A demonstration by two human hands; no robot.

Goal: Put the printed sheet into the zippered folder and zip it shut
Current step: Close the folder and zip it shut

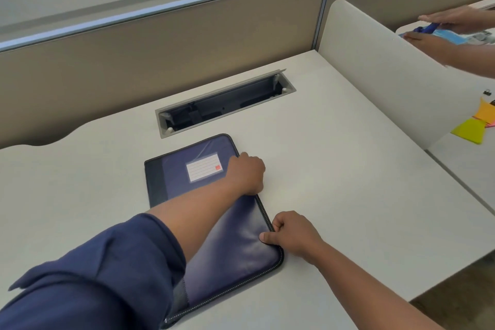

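A dark blue zippered folder (pixel 235 244) lies flat and closed on the white desk (pixel 334 169), a white label card on its cover. My left hand (pixel 246 173) reaches across the cover and is curled on the folder's right edge near the far corner. My right hand (pixel 290 232) pinches the zipper edge on the right side, close to the near corner; the zipper pull itself is hidden under my fingers. The printed sheet is not in sight.
An open cable tray (pixel 225 104) is sunk into the desk behind the folder. Beige partition walls (pixel 160 43) stand at the back and right. Another person's hands (pixel 439 35) work at the neighbouring desk, where sticky notes (pixel 474 126) lie.
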